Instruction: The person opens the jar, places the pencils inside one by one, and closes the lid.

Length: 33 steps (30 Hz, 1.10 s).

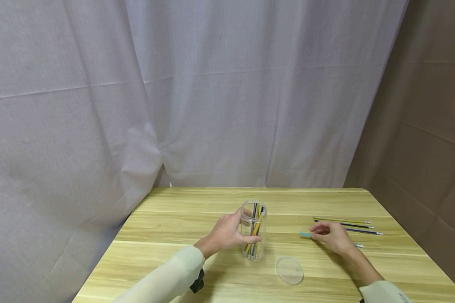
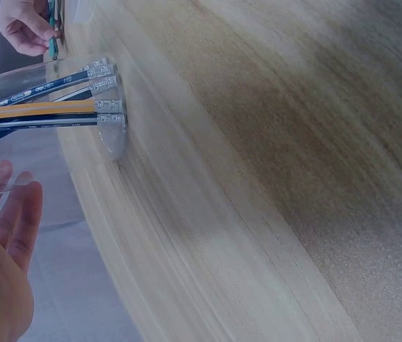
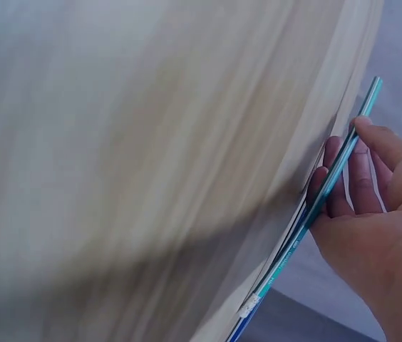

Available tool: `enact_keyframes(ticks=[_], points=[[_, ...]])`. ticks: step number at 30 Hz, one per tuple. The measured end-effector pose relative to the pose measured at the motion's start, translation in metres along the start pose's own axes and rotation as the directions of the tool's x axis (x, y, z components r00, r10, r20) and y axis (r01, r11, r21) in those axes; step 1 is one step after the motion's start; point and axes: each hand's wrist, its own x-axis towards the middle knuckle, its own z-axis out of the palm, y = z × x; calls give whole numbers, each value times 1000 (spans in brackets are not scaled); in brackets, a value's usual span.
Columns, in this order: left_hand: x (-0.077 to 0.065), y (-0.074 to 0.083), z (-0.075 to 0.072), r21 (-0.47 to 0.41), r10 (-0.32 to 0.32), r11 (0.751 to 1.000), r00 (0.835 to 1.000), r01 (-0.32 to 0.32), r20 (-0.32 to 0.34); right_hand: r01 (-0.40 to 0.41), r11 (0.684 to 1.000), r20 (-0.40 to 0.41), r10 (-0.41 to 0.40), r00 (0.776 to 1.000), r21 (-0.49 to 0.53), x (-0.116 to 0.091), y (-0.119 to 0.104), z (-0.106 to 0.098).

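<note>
My left hand (image 1: 229,230) holds a clear jar (image 1: 263,236) upright on the table, the thumb across its front and the fingers behind. Several striped pencils (image 1: 256,228) lean inside it, including an orange one (image 2: 44,109); their eraser ends rest at the bottom in the left wrist view. To the right, my right hand (image 1: 334,238) pinches a teal pencil (image 3: 336,171) between thumb and fingers. That pencil's white eraser end (image 3: 249,305) points back toward the wrist side. Between the hands lies a round clear lid (image 1: 289,270), flat on the table.
Beyond my right hand lie a yellow pencil (image 1: 341,220), a dark pencil (image 1: 360,226) and a blue pencil (image 1: 364,231), roughly side by side. The wooden table (image 1: 189,206) ends at a grey curtain (image 1: 227,126) at the back. A brown cloth (image 1: 421,147) hangs at the right.
</note>
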Motion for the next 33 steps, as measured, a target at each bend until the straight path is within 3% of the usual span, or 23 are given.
enact_keyframes(ticks=[11,21,29,33], points=[[1,1,-2,-6,-12,1000,1000,12,6,-31,994,41,27,999,105,7,-15,2],[1,0,-1,-7,-11,1000,1000,11,4,-47,940,70,25,997,337,11,-32,9],[1,-1,0,-15,-6,1000,1000,6,5,-81,937,107,48,993,340,12,-50,8],[1,-2,0,-17,-8,1000,1000,8,4,-58,935,100,25,995,350,12,-62,7]])
